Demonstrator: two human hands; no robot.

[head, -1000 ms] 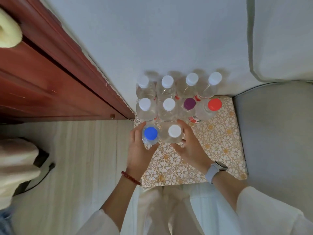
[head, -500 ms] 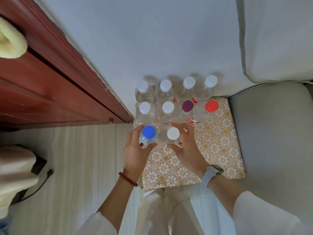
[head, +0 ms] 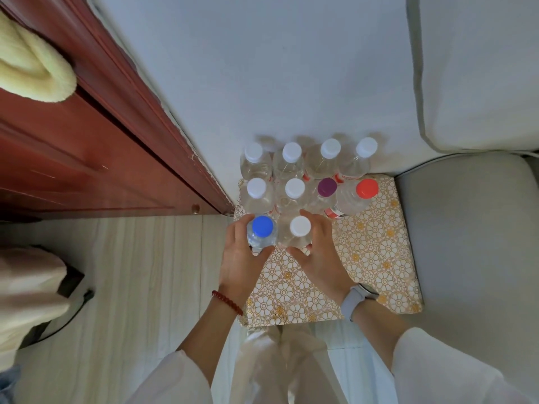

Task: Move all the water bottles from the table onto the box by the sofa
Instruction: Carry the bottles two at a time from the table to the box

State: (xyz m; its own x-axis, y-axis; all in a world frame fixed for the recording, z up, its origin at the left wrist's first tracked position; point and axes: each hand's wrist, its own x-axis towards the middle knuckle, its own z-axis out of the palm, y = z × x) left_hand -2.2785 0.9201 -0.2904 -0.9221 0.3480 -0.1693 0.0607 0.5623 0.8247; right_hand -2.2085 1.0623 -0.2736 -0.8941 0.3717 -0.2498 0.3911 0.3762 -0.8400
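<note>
Several clear water bottles stand upright on the box [head: 376, 258], which wears a gold flower-patterned cover. Most have white caps; one cap is purple [head: 327, 187] and one red [head: 367, 188]. In the front row, my left hand [head: 239, 258] wraps around the blue-capped bottle [head: 262, 228]. My right hand [head: 319, 252] wraps around the white-capped bottle [head: 299, 228] beside it. Both bottles stand on the box, touching each other and the row behind.
A grey sofa [head: 472, 243] borders the box on the right, with a white cushion [head: 478, 68] above. A red-brown wooden door frame [head: 116, 126] runs along the left. A white wall lies behind the bottles. Pale wood floor [head: 131, 287] lies to the left.
The camera view has shifted slightly. Both hands stay around the two front bottles, which have barely moved.
</note>
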